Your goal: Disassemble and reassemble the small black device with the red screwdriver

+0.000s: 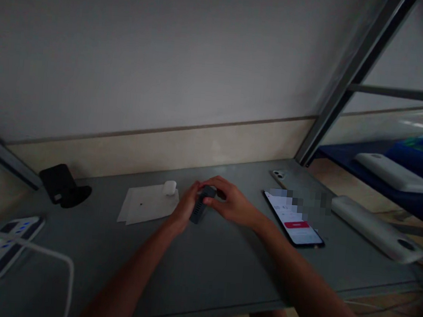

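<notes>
Between my two hands is a small dark grey oblong object [200, 207] with a row of pale marks or slots along its face; I cannot make out its kind. My left hand [186, 205] is closed along its left side. My right hand [234, 202] curls over its top end, with the thumb pressed to the near side. The object is held tilted, just above or on the grey table [202, 266]. To the left of my left hand lie sheets of white paper [147, 209], with a white earbud case [169, 188] on their back edge.
A black stand [61, 185] is at the back left, with a power strip [7, 244] and white cable [69, 279] nearer me. On the right are a lit tablet or phone [293, 220], another phone [278, 176] and a long white device [377, 230]. A metal post [346, 91] rises behind.
</notes>
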